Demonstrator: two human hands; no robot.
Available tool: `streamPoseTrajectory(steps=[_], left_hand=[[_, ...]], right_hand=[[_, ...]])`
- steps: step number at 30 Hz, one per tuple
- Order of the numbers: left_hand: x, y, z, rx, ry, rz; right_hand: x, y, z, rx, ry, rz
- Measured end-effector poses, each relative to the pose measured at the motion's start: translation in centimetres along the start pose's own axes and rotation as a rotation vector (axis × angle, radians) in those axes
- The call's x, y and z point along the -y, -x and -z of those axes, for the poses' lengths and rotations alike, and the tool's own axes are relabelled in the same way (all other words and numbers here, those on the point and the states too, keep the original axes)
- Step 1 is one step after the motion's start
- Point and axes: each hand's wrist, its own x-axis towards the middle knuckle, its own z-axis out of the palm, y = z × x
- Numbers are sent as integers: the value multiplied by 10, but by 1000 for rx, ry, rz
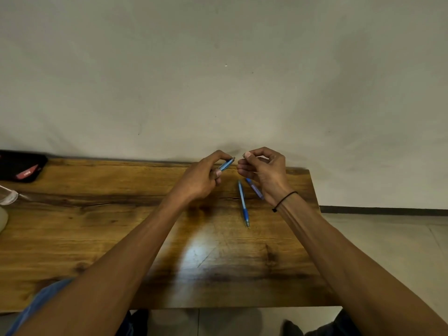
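Observation:
My left hand (204, 175) grips a blue pen barrel (226, 164) above the far edge of the wooden table (97, 226), its open end pointing right. My right hand (263, 169) is raised just beside it, with thumb and forefinger pinched on something small and pale (244, 155) that I cannot make out. The two hands are a few centimetres apart. A whole blue pen (243, 203) lies on the table below them. A second blue pen (254, 188) lies partly hidden under my right hand.
A black pouch with a red item on it (23, 167) sits at the table's far left corner. A clear glass object (8, 196) and a pale object (3, 220) are at the left edge. A wall stands right behind the table; floor lies to the right.

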Motion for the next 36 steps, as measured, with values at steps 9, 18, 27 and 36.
streamPoseTrajectory(steps=[9,18,27,36], left_hand=[[5,-4,-2,-25,72,53],[6,-2,-1,4,87,72],[5,-1,2,12,83,78],[3,-2,1,24,64,101]], right_hand=[[-14,-4,2,35,269,97],[-52,7,-7,136,1209,392],[-62,10,-7,141,1282,412],[-52,5,-5,148,1313,387]])
